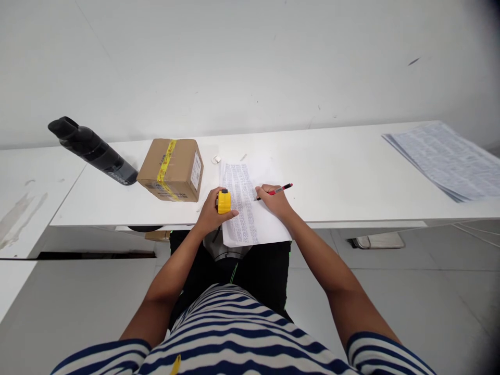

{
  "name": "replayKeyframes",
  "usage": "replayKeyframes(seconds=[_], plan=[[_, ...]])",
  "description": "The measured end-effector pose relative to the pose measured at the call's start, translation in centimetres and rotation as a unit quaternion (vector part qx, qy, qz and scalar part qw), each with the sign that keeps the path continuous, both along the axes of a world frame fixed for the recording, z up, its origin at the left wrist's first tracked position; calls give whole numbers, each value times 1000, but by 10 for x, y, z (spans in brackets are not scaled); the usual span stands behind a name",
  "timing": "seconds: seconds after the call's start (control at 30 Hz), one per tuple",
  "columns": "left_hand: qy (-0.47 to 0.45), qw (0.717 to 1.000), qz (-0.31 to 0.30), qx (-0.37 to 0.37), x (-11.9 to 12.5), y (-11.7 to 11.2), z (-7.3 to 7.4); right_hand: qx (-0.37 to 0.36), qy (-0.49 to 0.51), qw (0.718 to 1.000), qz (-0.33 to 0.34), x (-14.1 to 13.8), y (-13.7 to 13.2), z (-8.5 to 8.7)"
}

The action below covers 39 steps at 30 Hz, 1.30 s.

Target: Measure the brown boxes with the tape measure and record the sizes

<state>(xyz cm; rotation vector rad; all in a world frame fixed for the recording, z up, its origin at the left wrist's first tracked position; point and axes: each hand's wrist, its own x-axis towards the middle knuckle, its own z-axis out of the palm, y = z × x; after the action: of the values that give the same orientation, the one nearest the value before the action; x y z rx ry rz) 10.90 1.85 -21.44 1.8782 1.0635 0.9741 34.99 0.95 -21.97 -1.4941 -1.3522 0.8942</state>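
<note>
In the head view, my left hand (211, 212) is wrapped round a yellow tape measure (224, 202), its thumb lying over the left edge of the paper sheets (244, 224). My right hand (275, 200) grips a red and black pen (278, 190), its tip down on or just above the top sheet. Columns of small print or writing cover the left part of that sheet, and its right part is white. The sheets overhang the front edge of the desk.
A taped cardboard box (175, 169) stands on the white desk (332, 172), left of the paper. Beyond it is a black bottle (97, 153). Small white scraps (216, 160) lie behind the sheets. A stack of printed papers (453, 161) lies at the far right, and a wall (250, 62) rises behind.
</note>
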Motion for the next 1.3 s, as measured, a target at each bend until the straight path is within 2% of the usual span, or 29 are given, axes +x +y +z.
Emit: replayKeyframes(seconds=[0.47,0.77,0.87,0.97,1.03,1.1,1.17,1.2,1.23,1.27,1.3], plan=[[-29,999,22,-15,-1,-1,-5,3,-5,1000,-15,1,0,0],[5,1000,24,9,-1,-3,-3,8,-24,999,-25,-1,-3,2],[28,999,13,43,0,-6,-1,52,-116,990,-57,-4,-2,3],[47,994,2,103,-2,-14,2,70,-258,962,-61,-6,4,5],[60,985,6,159,-6,-22,7,69,-279,957,-47,-10,3,10],[54,974,14,220,-10,-31,15,85,-208,974,-19,-20,-9,18],[31,963,10,269,-14,-38,26,86,-46,993,70,-37,-32,29],[22,959,4,282,-16,-42,33,74,53,986,140,-49,-45,34],[24,958,-5,284,-18,-45,41,59,138,965,216,-62,-59,38],[35,961,-16,275,-20,-49,49,51,198,942,268,-75,-71,41],[51,964,-29,259,-23,-53,59,46,237,930,278,-88,-82,42]])
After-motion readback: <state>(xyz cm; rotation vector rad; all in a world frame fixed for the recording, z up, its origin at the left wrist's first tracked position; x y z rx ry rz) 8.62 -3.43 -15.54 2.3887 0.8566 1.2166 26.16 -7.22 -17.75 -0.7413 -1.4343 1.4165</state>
